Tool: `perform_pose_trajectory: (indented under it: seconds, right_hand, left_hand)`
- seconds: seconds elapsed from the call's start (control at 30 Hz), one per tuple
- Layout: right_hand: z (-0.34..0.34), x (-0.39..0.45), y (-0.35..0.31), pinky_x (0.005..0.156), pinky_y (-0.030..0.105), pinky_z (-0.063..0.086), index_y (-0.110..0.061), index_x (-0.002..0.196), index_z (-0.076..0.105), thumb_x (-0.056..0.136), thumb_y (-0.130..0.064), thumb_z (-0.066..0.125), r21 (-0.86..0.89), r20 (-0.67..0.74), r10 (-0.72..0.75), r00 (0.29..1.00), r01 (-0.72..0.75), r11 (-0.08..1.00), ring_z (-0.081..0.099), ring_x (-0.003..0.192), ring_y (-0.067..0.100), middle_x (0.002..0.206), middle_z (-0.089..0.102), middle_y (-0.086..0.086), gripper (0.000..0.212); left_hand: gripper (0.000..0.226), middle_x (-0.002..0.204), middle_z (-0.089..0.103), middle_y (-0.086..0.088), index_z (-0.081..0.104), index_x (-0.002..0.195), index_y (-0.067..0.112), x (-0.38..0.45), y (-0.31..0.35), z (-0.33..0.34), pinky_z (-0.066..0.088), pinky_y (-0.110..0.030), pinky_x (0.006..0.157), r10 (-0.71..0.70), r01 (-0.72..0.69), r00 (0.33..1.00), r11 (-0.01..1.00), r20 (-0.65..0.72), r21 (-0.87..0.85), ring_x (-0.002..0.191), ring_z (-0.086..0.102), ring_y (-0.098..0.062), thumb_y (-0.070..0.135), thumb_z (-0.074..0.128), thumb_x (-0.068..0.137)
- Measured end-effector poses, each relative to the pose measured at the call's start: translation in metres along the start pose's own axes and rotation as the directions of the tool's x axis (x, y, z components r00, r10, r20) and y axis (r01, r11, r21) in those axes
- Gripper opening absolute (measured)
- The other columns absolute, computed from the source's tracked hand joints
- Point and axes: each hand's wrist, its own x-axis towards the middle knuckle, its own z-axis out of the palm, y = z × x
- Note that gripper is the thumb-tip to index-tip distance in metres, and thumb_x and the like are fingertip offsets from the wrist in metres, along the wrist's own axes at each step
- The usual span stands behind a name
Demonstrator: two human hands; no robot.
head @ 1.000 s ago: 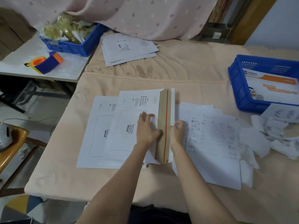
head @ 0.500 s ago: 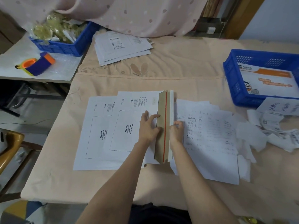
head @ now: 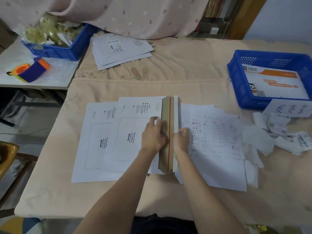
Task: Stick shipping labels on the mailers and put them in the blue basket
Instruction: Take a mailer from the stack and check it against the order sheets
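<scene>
From the head camera: on the bench draped in peach cloth (head: 168,81), a white cardboard mailer with a printed waybill box (head: 133,130) lies on top of a second like it (head: 94,141). Its brown flap with a red tear strip (head: 167,132) is folded over along the right edge. The left hand (head: 154,134) lies on the mailer with curled fingertips pressing the flap's left edge, apparently pinning it flat; the right hand (head: 181,137) pinches the flap's white outer strip – probably to peel a liner or press the seal. No label is on this mailer yet. The blue plastic basket (head: 236,85) waits far right, one printed mailer inside – loose label slips (head: 287,137) lie just below it.
</scene>
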Motion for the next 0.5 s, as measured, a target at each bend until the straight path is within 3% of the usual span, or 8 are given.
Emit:
perform_pose_trajectory:
  seconds: [0.07, 0.13, 0.2, 0.27, 0.37, 0.5]
  right_hand:
    - [-0.001, 0.001, -0.002, 0.055, 0.027, 0.036, -0.012, 0.101, 0.044, 0.089, 0.003, 0.036, -0.03, 0.006, -0.024, 1.0, 0.024, 0.999, 0.044, 0.063, 0.013, 0.078, 0.048, 0.001, 0.021]
    - [-0.001, 0.0, -0.004, 0.059, 0.028, 0.037, -0.013, 0.104, 0.044, 0.09, 0.001, 0.036, -0.043, 0.01, -0.03, 1.0, 0.03, 0.999, 0.048, 0.07, 0.015, 0.08, 0.049, -0.001, 0.021]
    - [0.001, -0.004, -0.005, 0.064, 0.029, 0.038, -0.015, 0.105, 0.043, 0.089, 0.001, 0.037, -0.058, 0.038, -0.051, 0.998, 0.053, 0.997, 0.051, 0.079, 0.018, 0.085, 0.051, -0.001, 0.023]
    - [0.004, -0.007, -0.006, 0.06, 0.029, 0.037, -0.014, 0.104, 0.044, 0.087, 0.002, 0.037, -0.072, 0.046, -0.073, 0.996, 0.076, 0.994, 0.051, 0.076, 0.019, 0.081, 0.051, -0.001, 0.024]
    - [0.004, -0.007, -0.002, 0.063, 0.029, 0.04, -0.011, 0.102, 0.046, 0.087, 0.004, 0.038, -0.066, 0.016, -0.07, 0.997, 0.071, 0.995, 0.05, 0.075, 0.019, 0.076, 0.049, -0.002, 0.023]
    - [0.004, -0.004, 0.003, 0.064, 0.03, 0.04, -0.009, 0.104, 0.048, 0.085, 0.003, 0.038, -0.064, 0.006, -0.049, 0.999, 0.049, 0.997, 0.051, 0.076, 0.022, 0.079, 0.05, 0.0, 0.024]
  left_hand:
    - [0.036, 0.132, 0.044, -0.006, 0.055, 0.109, 0.007, 0.0, 0.004, -0.002, 0.045, -0.035, 0.061, 0.073, -0.07, 0.996, 0.996, -0.052, 0.055, 0.1, 0.053, -0.031, -0.002, 0.053, 0.074]
    - [0.038, 0.12, 0.052, -0.011, 0.058, 0.102, 0.005, 0.0, 0.006, 0.002, 0.043, -0.034, 0.057, 0.143, -0.127, 0.983, 0.983, -0.115, 0.136, 0.094, 0.055, -0.033, -0.005, 0.059, 0.066]
    - [0.046, 0.12, 0.053, -0.014, 0.058, 0.108, 0.006, 0.003, 0.008, 0.008, 0.049, -0.041, 0.08, 0.154, -0.115, 0.978, 0.96, -0.14, 0.254, 0.104, 0.053, -0.035, 0.0, 0.067, 0.064]
    - [0.051, 0.141, 0.036, -0.016, 0.047, 0.123, 0.009, 0.004, 0.012, 0.012, 0.032, -0.051, 0.106, 0.039, -0.018, 0.996, 0.966, -0.075, 0.258, 0.13, 0.036, -0.037, 0.007, 0.063, 0.075]
    - [0.068, 0.155, 0.003, -0.015, 0.021, 0.138, 0.013, 0.009, 0.012, 0.017, 0.018, -0.058, 0.11, -0.17, 0.155, 0.984, 0.964, 0.049, 0.217, 0.143, 0.005, -0.039, 0.019, 0.059, 0.083]
    - [0.076, 0.156, 0.002, -0.014, 0.018, 0.141, 0.02, 0.01, 0.01, 0.016, 0.024, -0.056, 0.108, -0.252, 0.236, 0.966, 0.954, 0.064, 0.186, 0.14, 0.009, -0.039, 0.017, 0.061, 0.078]
